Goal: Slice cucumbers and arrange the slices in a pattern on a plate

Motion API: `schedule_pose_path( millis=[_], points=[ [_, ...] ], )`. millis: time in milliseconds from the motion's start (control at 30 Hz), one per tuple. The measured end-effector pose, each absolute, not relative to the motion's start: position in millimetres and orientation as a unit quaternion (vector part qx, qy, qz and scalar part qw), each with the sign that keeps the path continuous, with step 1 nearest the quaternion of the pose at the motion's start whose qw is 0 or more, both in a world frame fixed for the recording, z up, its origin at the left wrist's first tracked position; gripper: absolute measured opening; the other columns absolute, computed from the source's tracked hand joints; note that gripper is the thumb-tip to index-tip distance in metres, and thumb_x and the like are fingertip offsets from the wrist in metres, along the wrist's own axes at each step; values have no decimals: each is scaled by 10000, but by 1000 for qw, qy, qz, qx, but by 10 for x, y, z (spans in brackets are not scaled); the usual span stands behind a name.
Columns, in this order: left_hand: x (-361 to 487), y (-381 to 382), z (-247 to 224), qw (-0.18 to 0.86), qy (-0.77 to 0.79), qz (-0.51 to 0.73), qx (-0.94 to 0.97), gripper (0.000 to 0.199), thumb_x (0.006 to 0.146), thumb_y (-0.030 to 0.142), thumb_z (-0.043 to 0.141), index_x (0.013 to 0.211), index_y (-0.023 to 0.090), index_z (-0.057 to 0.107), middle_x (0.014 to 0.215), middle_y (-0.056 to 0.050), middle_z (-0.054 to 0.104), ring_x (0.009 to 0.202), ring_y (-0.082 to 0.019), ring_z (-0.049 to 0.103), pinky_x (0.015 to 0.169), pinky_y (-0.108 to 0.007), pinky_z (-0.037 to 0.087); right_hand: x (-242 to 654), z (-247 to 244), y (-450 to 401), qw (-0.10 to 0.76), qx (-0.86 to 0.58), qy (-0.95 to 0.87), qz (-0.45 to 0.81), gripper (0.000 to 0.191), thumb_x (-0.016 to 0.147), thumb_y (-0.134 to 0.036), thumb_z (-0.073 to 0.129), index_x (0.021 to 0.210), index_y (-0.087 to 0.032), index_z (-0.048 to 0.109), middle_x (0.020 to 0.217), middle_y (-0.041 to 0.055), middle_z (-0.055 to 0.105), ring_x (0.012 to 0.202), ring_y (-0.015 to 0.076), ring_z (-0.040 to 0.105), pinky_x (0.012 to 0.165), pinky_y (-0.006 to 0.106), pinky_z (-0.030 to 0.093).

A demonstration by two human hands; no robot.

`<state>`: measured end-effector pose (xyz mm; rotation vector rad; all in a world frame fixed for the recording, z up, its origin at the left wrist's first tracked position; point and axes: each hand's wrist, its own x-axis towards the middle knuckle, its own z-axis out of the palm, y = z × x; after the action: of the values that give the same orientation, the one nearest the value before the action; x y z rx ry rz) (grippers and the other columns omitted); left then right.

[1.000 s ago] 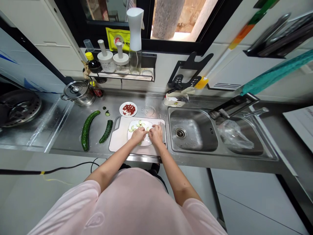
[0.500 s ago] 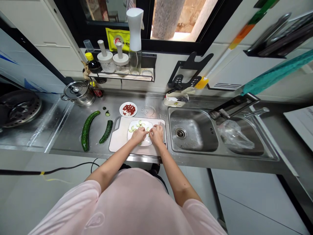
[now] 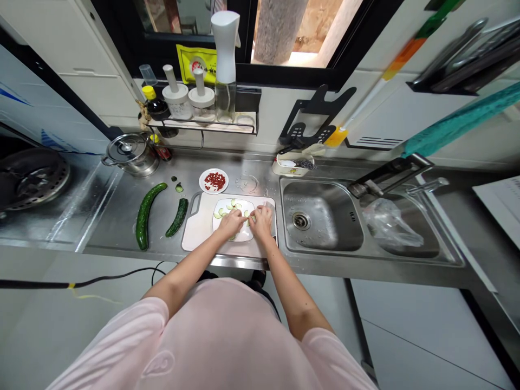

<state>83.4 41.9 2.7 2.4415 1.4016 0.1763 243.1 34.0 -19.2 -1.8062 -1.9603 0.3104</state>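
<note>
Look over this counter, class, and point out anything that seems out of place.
A cucumber slice lies alone on the steel counter, away from the other slices on the plate, so it looks dropped.

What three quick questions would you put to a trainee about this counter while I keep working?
1. Which is nearer the steel sink: the left hand or the right hand?
2. True or false: the longer cucumber lies on the steel counter, off the white cutting board.
3. What lies on the small round plate behind the board?

Key: 1. right hand; 2. true; 3. small red pieces
</note>
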Motion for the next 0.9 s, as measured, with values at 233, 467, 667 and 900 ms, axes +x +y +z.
schedule_pose_path(
  millis=[233,467,667,900],
  points=[
    [831,406,30,154,500,74,849,272,885,227,423,1020,237,659,975,-80,541,950,-200,461,728,-285,396,2451,-201,338,252,-656,-702,115,144,822,-273,514,866,-188,621,1155,104,453,1140,270,312,961,410,294],
    [823,395,40,157,489,91,853,307,889,207,407,1081,259,642,993,-75,533,942,-193,458,731,-279,391,2462,-209,332,264,-659,-695,118,159,816,-264,512,903,-186,620,1148,107,454,1137,273,320,964,415,294],
    [834,404,45,158,488,77,855,311,887,206,400,1078,247,642,1006,-78,531,954,-198,454,732,-276,385,2438,-228,327,248,-659,-700,115,151,821,-281,520,898,-187,610,1169,97,445,1132,269,332,949,402,314],
    [835,404,50,158,491,64,854,318,874,185,409,1075,250,647,1015,-79,531,963,-200,458,734,-280,387,2435,-237,335,246,-658,-702,119,154,815,-274,522,900,-187,617,1164,106,449,1137,277,322,950,411,306]
  ],
)
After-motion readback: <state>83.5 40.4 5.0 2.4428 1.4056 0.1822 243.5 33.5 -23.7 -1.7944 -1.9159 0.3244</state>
